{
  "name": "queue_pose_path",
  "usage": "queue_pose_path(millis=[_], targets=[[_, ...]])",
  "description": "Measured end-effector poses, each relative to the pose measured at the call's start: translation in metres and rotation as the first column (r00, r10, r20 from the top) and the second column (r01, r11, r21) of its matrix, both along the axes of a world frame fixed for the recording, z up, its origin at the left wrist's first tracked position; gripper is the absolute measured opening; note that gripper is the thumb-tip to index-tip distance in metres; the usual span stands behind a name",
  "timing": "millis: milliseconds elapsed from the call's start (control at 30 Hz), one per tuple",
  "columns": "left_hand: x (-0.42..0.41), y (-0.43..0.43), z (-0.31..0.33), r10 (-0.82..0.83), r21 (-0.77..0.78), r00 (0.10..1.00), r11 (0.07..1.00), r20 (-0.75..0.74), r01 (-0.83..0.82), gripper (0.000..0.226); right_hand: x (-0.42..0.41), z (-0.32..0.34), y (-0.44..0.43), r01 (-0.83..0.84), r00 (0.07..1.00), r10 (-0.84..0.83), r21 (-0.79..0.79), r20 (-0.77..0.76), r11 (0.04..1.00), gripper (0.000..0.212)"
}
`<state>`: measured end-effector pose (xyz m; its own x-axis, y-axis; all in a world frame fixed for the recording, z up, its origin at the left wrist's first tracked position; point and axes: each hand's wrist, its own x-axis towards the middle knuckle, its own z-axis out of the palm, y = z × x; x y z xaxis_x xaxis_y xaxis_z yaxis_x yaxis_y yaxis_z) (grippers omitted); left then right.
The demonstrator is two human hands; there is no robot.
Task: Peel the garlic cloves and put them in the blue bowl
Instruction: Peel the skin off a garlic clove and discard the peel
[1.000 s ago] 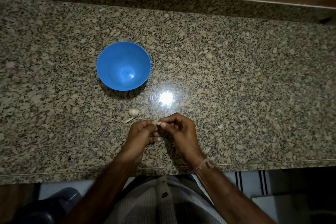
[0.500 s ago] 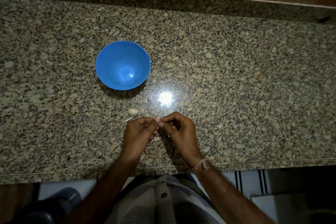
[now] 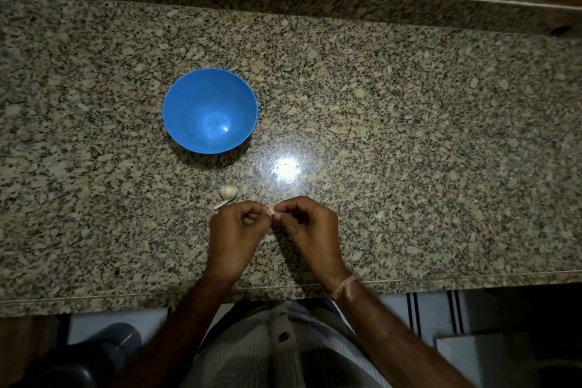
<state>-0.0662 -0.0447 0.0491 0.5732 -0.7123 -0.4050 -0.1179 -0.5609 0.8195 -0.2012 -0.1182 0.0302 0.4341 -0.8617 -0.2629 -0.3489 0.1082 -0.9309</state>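
Pinches a small garlic clove between the curled fingertips of left hand and right hand, over the granite counter; leaves the blue bowl well apart, ahead and leftward, nearer the left hand. Cannot tell the clove's long axis.

Both hands low centre, backs up, fingers curled. Left hand and right hand meet thumb-and-fingertip, both pinching one garlic clove between them. Left forearm enters from 7 o'clock, right forearm from 5 o'clock.
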Motion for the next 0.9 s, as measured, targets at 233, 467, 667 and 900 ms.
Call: queue_pose_path(millis=[233, 467, 667, 900], targets=[[0.0, -0.002, -0.001, 0.016, 0.002, 0.999, 1.0, -0.046, -0.016, 0.027, -0.004, 0.002, -0.001, -0.009, 1.0, 0.009, -0.014, 0.024, 1.0, 0.012], [0.001, 0.0, -0.008, 0.079, -0.021, 0.965, 0.996, -0.251, -0.087, 0.019, -0.004, 0.006, -0.006, 0.011, 0.984, -0.059, 0.277, 0.167, 0.961, 0.01], [-0.003, -0.003, -0.01, 0.106, 0.015, 0.959, 0.994, -0.263, -0.106, 0.017, 0.0, -0.002, -0.004, 0.077, 0.97, -0.176, 0.473, 0.169, 0.878, 0.012], [-0.006, -0.002, -0.015, 0.095, 0.053, 0.972, 0.995, -0.214, -0.085, 0.013, 0.006, -0.009, -0.006, 0.143, 0.948, -0.282, 0.596, 0.146, 0.79, 0.012]])
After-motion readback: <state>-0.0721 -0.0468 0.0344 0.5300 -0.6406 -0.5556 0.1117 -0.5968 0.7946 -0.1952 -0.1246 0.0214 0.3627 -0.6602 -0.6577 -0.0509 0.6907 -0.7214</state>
